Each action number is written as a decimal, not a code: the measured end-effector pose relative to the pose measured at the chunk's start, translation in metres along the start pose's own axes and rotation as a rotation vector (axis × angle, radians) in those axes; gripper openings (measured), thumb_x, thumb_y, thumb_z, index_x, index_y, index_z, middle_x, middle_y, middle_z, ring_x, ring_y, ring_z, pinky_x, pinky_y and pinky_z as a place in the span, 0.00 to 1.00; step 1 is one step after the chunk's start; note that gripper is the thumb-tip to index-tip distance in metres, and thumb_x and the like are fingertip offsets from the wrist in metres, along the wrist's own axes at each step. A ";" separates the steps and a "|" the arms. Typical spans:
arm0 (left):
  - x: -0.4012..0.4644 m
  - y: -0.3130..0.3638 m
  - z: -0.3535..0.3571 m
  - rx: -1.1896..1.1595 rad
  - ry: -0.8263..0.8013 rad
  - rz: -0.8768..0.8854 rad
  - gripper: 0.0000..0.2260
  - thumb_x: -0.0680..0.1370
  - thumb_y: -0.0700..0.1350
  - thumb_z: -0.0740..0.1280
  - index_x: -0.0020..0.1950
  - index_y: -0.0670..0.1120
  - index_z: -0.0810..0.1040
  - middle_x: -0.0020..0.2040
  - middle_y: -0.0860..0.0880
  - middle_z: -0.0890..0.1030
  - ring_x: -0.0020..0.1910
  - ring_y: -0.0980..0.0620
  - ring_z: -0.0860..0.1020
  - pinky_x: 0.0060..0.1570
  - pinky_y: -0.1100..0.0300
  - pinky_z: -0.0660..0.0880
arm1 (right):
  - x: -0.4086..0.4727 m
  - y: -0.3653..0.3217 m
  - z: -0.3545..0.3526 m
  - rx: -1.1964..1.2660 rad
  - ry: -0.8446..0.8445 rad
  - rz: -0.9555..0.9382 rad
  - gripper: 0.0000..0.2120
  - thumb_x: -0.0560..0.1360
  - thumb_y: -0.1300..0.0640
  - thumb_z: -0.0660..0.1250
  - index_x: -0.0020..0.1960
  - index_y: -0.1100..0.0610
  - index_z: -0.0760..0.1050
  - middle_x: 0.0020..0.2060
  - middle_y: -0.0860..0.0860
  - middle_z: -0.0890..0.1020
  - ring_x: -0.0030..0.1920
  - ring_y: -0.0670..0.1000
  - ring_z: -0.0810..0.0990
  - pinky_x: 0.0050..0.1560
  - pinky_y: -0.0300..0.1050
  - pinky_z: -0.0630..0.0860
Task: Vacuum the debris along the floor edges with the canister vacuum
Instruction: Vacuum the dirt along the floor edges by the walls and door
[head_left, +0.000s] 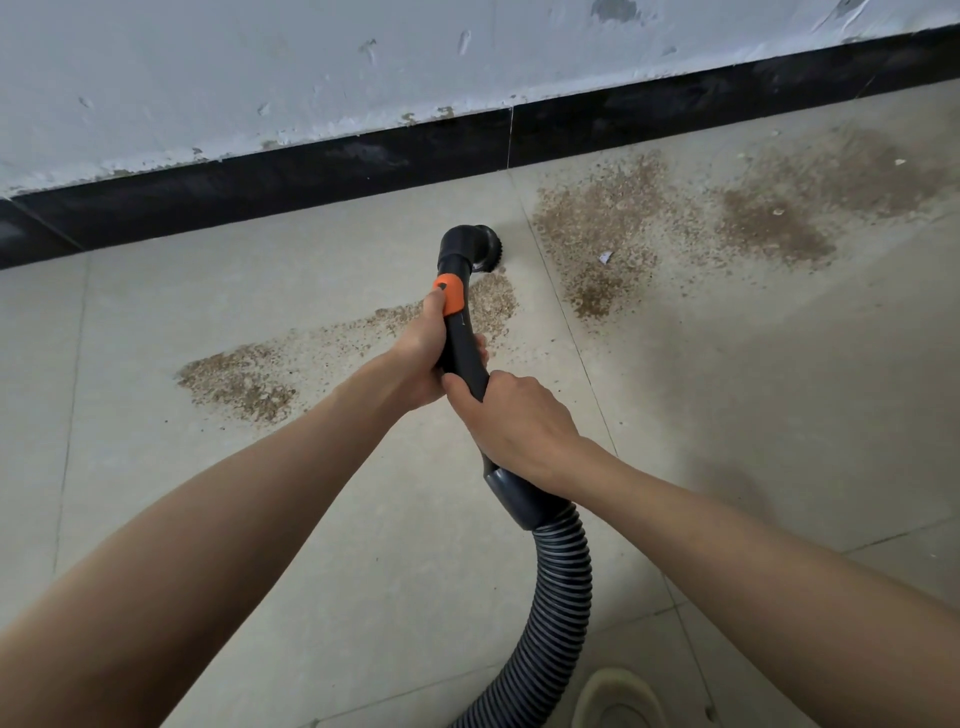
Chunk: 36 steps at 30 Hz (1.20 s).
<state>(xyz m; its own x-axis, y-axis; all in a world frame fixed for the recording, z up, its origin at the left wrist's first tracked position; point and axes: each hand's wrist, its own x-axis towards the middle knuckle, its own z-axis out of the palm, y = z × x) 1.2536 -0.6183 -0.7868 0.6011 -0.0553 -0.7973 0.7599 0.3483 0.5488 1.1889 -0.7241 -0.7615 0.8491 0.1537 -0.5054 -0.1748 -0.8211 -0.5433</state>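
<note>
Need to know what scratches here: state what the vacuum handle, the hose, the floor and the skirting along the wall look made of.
Vacuum handle: smooth black plastic with an orange collar, slight sheen.
Hose: ribbed, flexible, probably plastic, grey ridges.
Floor: pale matte tiles, likely ceramic, with visible joint lines.
Skirting: glossy black tile strips, with a seam and faint reflections.

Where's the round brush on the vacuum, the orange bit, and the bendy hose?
round brush (485, 248): head view, on its dark bristle head at the floor.
orange bit (451, 295): head view, on the orange collar's middle.
bendy hose (558, 587): head view, on a ribbed stretch below the handle.
</note>
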 end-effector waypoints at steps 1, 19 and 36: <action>0.000 0.000 -0.001 0.007 0.002 0.000 0.18 0.80 0.58 0.56 0.52 0.42 0.67 0.35 0.44 0.73 0.31 0.49 0.72 0.32 0.57 0.74 | -0.001 -0.001 0.000 0.003 -0.001 -0.001 0.24 0.80 0.37 0.51 0.41 0.56 0.67 0.35 0.51 0.75 0.34 0.52 0.74 0.34 0.46 0.69; -0.025 -0.015 0.000 0.062 -0.024 -0.004 0.18 0.80 0.58 0.56 0.51 0.42 0.69 0.36 0.44 0.74 0.32 0.48 0.73 0.36 0.56 0.73 | -0.040 -0.005 0.003 0.025 0.021 0.052 0.24 0.80 0.37 0.50 0.44 0.56 0.68 0.36 0.51 0.75 0.34 0.50 0.73 0.33 0.44 0.68; -0.048 -0.023 -0.007 0.112 -0.039 0.015 0.17 0.81 0.57 0.55 0.49 0.43 0.68 0.35 0.43 0.73 0.31 0.48 0.72 0.35 0.56 0.73 | -0.065 -0.015 0.012 0.065 0.018 0.106 0.25 0.80 0.36 0.50 0.43 0.56 0.69 0.37 0.51 0.76 0.38 0.54 0.76 0.37 0.47 0.70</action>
<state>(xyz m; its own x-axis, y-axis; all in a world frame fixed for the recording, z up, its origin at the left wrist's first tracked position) 1.2052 -0.6177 -0.7630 0.6200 -0.0876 -0.7797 0.7724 0.2426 0.5870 1.1304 -0.7151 -0.7288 0.8326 0.0574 -0.5509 -0.2956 -0.7950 -0.5296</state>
